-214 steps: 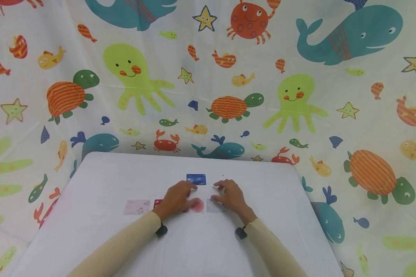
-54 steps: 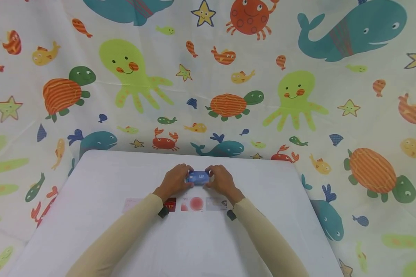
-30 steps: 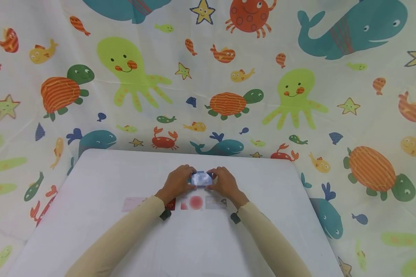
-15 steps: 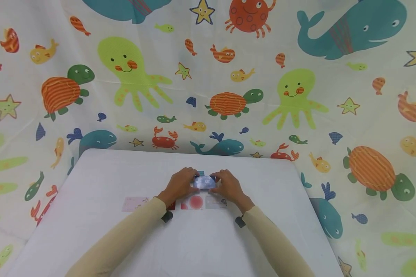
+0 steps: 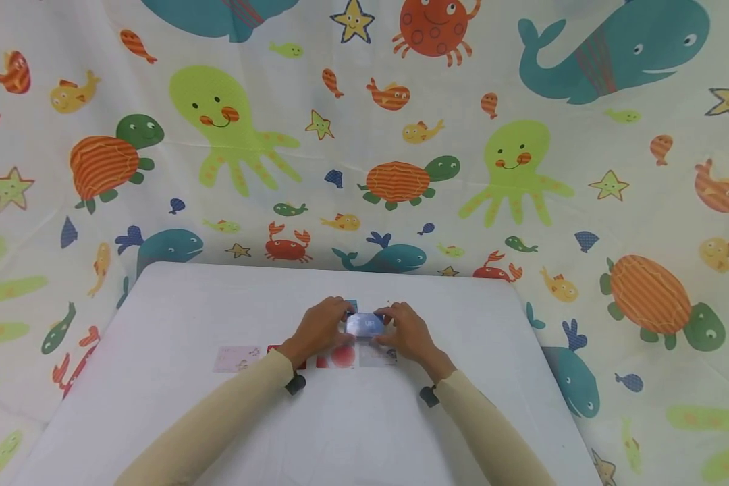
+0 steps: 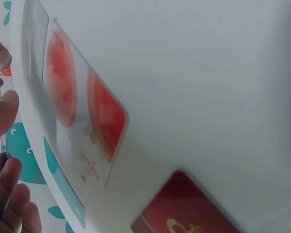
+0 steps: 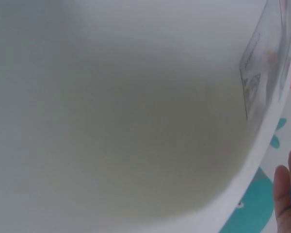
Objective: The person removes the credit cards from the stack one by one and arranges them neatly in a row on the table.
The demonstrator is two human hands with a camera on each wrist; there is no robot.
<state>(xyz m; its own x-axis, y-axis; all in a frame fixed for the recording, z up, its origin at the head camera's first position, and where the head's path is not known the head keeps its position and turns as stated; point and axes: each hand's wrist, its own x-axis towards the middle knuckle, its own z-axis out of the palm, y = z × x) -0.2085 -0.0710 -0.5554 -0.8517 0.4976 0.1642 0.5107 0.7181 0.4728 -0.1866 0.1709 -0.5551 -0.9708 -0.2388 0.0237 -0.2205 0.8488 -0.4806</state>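
Note:
A blue VIP card [image 5: 364,325] is held up off the table by its two short ends. My left hand [image 5: 320,329] pinches its left end between fingers and thumb, and my right hand [image 5: 410,332] pinches the right end. Glare washes out part of the card's face. In the left wrist view the card [image 6: 4,141] shows edge-on between the fingers. The right wrist view catches only part of the right hand [image 7: 288,194] at its border. A teal card [image 5: 352,305] lies on the table just behind the held one, partly covered by it.
In a row nearer me lie a pink card [image 5: 237,359], a red card [image 5: 273,348] mostly hidden by my left wrist, a white card with a red circle [image 5: 343,356] and a grey card [image 5: 374,356]. The white table [image 5: 364,432] meets a sea-animal curtain [image 5: 364,135].
Earlier the blue card lay flat and the hands hovered apart. Both hands then took hold of it and lifted it, uncovering the teal card, and have drawn it slightly rightward and nearer me.

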